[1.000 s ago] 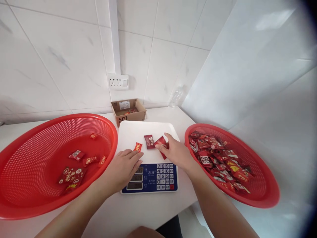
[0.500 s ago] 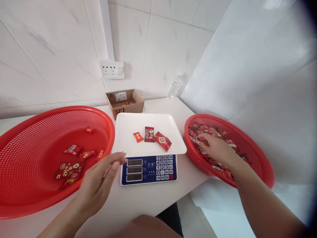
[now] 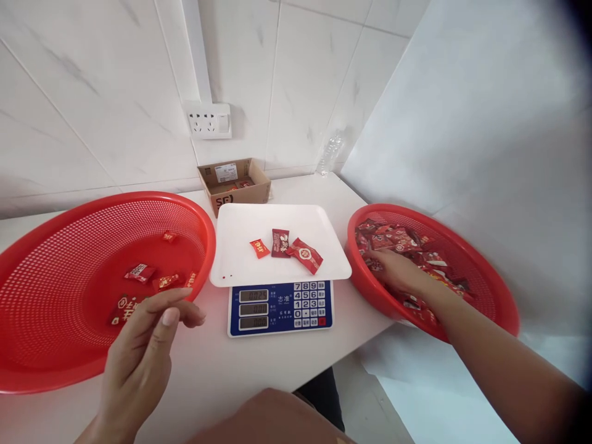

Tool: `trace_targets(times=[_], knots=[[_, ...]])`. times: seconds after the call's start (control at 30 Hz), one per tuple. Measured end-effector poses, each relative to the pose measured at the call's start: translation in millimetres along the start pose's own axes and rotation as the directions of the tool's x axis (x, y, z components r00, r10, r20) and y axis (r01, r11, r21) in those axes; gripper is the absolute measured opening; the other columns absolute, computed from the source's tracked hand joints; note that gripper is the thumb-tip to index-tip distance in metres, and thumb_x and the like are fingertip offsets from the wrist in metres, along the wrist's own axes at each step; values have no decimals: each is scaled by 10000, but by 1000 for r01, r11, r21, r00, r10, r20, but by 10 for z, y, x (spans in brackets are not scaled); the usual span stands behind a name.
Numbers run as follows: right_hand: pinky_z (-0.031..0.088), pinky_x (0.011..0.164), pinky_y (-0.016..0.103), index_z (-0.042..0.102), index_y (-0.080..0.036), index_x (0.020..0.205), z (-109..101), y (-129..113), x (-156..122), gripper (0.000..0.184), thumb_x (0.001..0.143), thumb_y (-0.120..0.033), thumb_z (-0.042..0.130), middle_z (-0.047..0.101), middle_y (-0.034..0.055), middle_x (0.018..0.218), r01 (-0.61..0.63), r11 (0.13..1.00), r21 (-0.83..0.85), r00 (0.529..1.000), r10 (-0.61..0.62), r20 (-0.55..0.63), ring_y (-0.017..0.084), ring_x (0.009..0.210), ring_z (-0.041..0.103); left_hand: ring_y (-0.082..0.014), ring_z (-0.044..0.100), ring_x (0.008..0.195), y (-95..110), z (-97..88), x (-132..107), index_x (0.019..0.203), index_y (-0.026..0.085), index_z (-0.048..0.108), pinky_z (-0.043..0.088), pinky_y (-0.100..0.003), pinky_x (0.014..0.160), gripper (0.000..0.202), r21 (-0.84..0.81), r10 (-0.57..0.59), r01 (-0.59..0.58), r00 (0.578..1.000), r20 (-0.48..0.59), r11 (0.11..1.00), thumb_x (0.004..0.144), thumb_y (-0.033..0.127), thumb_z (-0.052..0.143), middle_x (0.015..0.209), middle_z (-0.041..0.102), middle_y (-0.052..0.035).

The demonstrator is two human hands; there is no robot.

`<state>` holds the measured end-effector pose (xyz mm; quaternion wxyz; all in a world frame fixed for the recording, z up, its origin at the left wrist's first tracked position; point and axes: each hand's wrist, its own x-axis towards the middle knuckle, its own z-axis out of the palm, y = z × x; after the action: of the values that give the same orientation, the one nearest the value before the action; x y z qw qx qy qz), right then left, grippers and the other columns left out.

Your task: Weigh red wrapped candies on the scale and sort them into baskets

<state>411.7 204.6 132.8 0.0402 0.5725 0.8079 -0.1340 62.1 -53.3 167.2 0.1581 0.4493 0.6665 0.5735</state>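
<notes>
The left hand [image 3: 139, 351] hangs at lower left, fingers loosely curled, holding nothing visible; the right hand [image 3: 400, 274], far nearer the wrapped red candies [image 3: 398, 240], has its fingers pressed together, tips in the heap, any pinch hidden; the right red basket [image 3: 502, 290] is heaped with them; the left red basket [image 3: 115, 200] holds few; the white tray [image 3: 259, 216] on the digital scale [image 3: 280, 308] holds three.

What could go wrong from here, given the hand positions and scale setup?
The right hand is down among the wrapped candies in the heaped red basket, which seems to sit at the table's edge; pressing on it might tip it and spill them. The white tray overhangs the scale, so a knock on its edge could shift the three candies on it or upset the reading.
</notes>
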Motion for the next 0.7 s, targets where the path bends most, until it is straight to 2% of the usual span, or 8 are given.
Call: trace_targets(times=[0.1, 0.2, 0.3, 0.37, 0.47, 0.53, 0.63, 0.7], knots=[[464, 822, 330, 703, -189, 862, -76, 78, -11, 183, 727, -228, 585, 654, 84, 998, -37, 999, 35, 995, 40, -92, 242, 921, 618, -114, 588, 715, -17, 21, -26, 969, 271, 604, 513, -216, 695, 179, -79, -87, 86, 996, -2, 993, 902, 393, 492, 733, 645, 34], [471, 804, 375, 701, -200, 858, -213, 76, -99, 188, 723, -287, 604, 644, 86, 1008, -107, 991, 78, 965, 122, -231, 258, 914, 608, -101, 601, 707, -80, 23, -44, 968, 275, 609, 525, -183, 676, 188, -26, -50, 52, 996, 70, 998, 888, 411, 507, 730, 655, 41], [488, 687, 382, 703, -230, 861, -384, -115, -273, 213, 706, -361, 638, 637, 77, 1014, -95, 950, 296, 899, 210, -384, 237, 769, 615, -103, 622, 707, -160, 50, -57, 968, 275, 607, 539, -183, 660, 182, -10, -39, 42, 981, 191, 999, 880, 405, 515, 738, 659, 38], [480, 617, 360, 703, -236, 875, -467, -353, -404, 252, 695, -406, 661, 641, 66, 985, -17, 884, 467, 893, 224, -391, 195, 652, 597, -107, 623, 705, -179, 118, -61, 976, 277, 608, 548, -201, 665, 182, -43, -86, 100, 962, 258, 994, 883, 400, 510, 741, 652, 34], [469, 581, 314, 696, -232, 870, -466, -796, -558, 275, 684, -435, 683, 639, 37, 906, 177, 736, 654, 947, 54, -317, 160, 631, 578, -122, 629, 733, -110, 307, -47, 1044, 286, 599, 563, -246, 681, 224, -166, -151, 227, 914, 376, 960, 885, 412, 504, 815, 661, 15], [472, 590, 294, 691, -230, 847, -379, -1092, -626, 234, 689, -403, 697, 624, 27, 902, 242, 619, 747, 969, -107, -224, 152, 675, 577, -150, 640, 831, -14, 461, -16, 1160, 299, 554, 575, -290, 708, 323, -259, -192, 348, 855, 482, 901, 868, 436, 527, 974, 660, -16], [480, 597, 276, 680, -241, 837, -193, -1474, -703, 187, 693, -354, 713, 593, 15, 908, 252, 441, 861, 936, -337, -101, 144, 723, 569, -205, 606, 1007, 119, 652, 57, 1294, 313, 462, 573, -346, 763, 498, -333, -228, 526, 740, 633, 783, 832, 461, 575, 1219, 577, -58], [478, 588, 264, 677, -248, 831, -91, -1659, -745, 163, 695, -329, 718, 561, 7, 896, 246, 389, 888, 899, -435, -59, 132, 712, 554, -219, 594, 1031, 151, 720, 107, 1268, 281, 499, 563, -350, 774, 471, -362, -236, 591, 700, 674, 721, 839, 467, 562, 1234, 574, -67]])
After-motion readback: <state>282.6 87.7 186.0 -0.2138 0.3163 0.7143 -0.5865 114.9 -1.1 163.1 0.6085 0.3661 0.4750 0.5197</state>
